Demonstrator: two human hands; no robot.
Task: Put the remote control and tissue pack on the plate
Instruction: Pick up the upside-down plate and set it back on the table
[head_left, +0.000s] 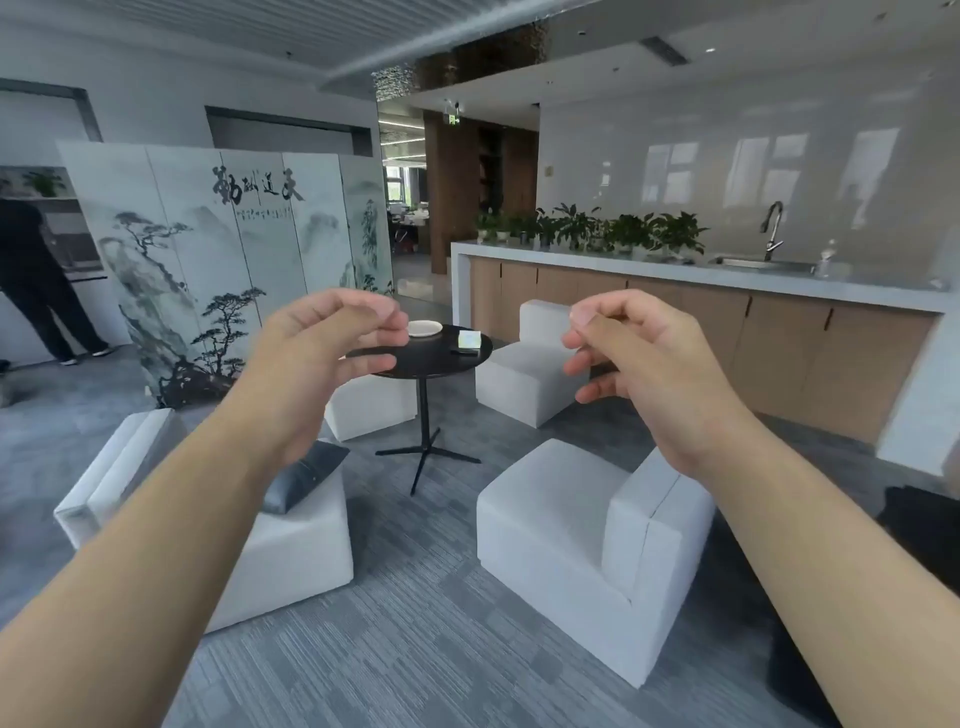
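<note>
Round black worktop (415, 361); white round plate (425, 328); pale white-green tissue pack (469, 339); slim black remote control (464, 352); white block armchairs (582, 545); grey striped carpet (415, 649); ink-landscape folding screen (208, 249).

White armchairs (587, 551) ring a round black table (441, 358) on grey carpet (415, 649) — a painted folding screen (223, 249) behind, potted plants (597, 228) and a tap (772, 228) along the counter (675, 273).

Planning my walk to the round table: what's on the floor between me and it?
In the head view, bare grey carpet runs to the round black table, passing between two white chairs, left and right.
</note>
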